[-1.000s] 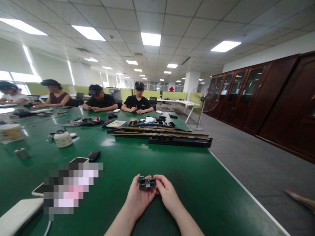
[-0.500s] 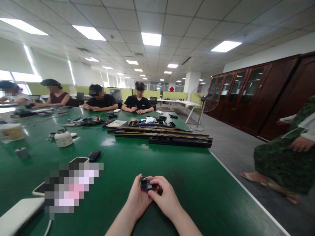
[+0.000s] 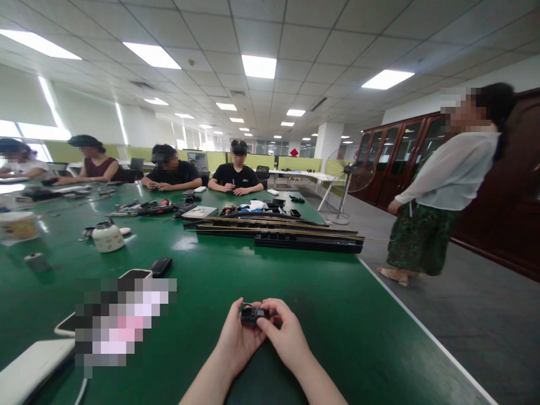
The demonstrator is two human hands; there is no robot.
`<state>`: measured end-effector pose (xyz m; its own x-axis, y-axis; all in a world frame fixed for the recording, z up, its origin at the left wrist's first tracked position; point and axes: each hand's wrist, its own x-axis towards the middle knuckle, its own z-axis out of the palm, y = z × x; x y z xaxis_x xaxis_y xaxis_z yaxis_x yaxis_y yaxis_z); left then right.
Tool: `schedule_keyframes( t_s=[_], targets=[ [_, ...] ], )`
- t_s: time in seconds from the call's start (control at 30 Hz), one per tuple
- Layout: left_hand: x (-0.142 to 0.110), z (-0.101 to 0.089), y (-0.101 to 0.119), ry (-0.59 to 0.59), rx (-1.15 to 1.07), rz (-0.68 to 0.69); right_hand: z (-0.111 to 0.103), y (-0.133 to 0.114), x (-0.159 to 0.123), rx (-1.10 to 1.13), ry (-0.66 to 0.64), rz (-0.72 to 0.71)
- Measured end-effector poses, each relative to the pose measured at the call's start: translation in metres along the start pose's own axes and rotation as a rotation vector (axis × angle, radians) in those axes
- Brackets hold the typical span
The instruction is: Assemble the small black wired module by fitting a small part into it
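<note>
A small black boxy part (image 3: 250, 316) with a grey patch on top is held between both hands above the green table (image 3: 202, 360). My left hand (image 3: 237, 336) cradles it from the left and below, fingers curled under it. My right hand (image 3: 285, 327) pinches its right end between thumb and fingers. A short thin pale piece, perhaps a wire or pin, shows at the part's upper left by the left thumb; its exact kind is too small to tell. The fingers hide the part's underside.
Long black rails (image 3: 310, 243) lie across the table ahead. To the left are a phone (image 3: 67, 325), a black case (image 3: 161, 267), a white jar (image 3: 108, 237) and a metal cylinder (image 3: 36, 262). Several people sit opposite; one person (image 3: 447, 174) stands right of the table, near a fan (image 3: 346, 169).
My right thumb and fingers have shifted slightly on the black part, uncovering more of its top. The person on the right has walked farther away along the table.
</note>
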<state>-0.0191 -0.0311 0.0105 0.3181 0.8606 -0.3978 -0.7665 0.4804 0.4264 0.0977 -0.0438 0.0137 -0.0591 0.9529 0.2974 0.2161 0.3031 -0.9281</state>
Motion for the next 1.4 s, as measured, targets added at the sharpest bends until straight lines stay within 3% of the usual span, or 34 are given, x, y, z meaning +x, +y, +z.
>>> schedule_keyframes(
  t_s=[0.17,0.37,0.7,1.4],
  targets=[
    [-0.001,0.000,0.000,0.022,-0.010,0.006,-0.001,0.005,0.003,0.103,0.046,0.104],
    [0.001,-0.001,0.000,0.027,-0.010,0.004,-0.001,0.014,0.007,0.250,0.108,0.101],
    [-0.002,0.002,0.001,0.031,0.043,-0.009,-0.002,0.013,0.009,0.328,0.165,0.122],
    [0.001,-0.003,0.001,0.012,0.074,-0.018,-0.005,0.017,0.009,0.537,0.278,0.347]
  ],
)
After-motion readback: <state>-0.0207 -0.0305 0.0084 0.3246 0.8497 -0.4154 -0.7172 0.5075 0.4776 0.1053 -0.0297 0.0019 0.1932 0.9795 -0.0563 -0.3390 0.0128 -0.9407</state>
